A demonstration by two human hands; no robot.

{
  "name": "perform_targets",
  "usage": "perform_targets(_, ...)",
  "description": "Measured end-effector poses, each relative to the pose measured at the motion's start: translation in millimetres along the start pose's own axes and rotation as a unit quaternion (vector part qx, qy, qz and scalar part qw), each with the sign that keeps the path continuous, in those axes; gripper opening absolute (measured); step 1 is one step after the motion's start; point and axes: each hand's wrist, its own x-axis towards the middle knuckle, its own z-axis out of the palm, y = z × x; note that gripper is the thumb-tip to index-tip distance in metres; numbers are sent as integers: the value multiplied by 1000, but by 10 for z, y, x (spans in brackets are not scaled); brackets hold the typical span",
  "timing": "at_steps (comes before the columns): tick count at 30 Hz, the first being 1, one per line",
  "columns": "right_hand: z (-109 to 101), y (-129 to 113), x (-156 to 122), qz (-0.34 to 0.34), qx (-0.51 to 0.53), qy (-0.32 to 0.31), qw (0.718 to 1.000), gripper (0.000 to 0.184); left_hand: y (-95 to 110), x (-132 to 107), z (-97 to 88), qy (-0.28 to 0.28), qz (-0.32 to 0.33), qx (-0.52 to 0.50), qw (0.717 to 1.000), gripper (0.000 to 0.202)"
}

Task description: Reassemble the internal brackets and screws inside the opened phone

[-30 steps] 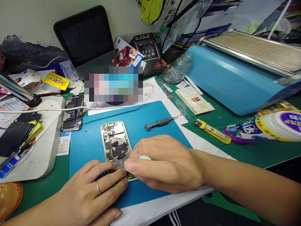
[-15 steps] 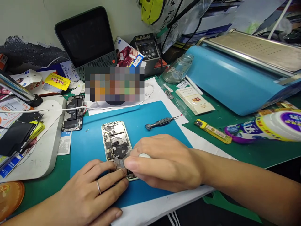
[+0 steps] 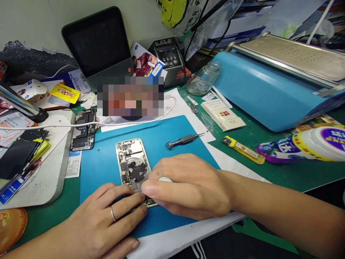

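Note:
An opened phone (image 3: 133, 162) with its circuit boards bared lies on a blue work mat (image 3: 107, 162). My left hand (image 3: 104, 219), a ring on one finger, lies flat with its fingertips pressing the phone's near end. My right hand (image 3: 188, 187) is curled over the phone's lower right part, closed around a small white round thing (image 3: 165, 179) of which only the top shows. A black screwdriver (image 3: 183, 139) lies on the mat just beyond my right hand.
A second opened phone (image 3: 83, 129) lies left of the mat beside a grey pad (image 3: 48, 169). A large blue machine (image 3: 272, 82) fills the right. A glass jar (image 3: 203, 78), a cigarette pack (image 3: 222, 114), a yellow lighter (image 3: 242, 149) and a white tub (image 3: 315, 144) lie around.

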Motion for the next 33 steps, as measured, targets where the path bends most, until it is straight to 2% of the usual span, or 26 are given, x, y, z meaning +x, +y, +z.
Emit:
perform_targets(8,-4,3,-15,-3,9,-10,1000,29,2,-8,-7,-2,3,-2,1000,41)
perform_targets(15,9,4,-13,1,-3,8,1000,29,-8,2,-3,2,3,-3,1000,40)
perform_targets(21,9,2,-22,1,-4,-10,1000,29,14,-15,-3,-9,-2,-5,1000,41)
perform_targets(28,5,18,-8,-6,3,4,1000,30,1,5,-14,-10,-3,-13,1000,43)
perform_targets(33,-1,8,-18,-8,7,-11,1000,29,1,12,-8,1,-1,-7,1000,40)
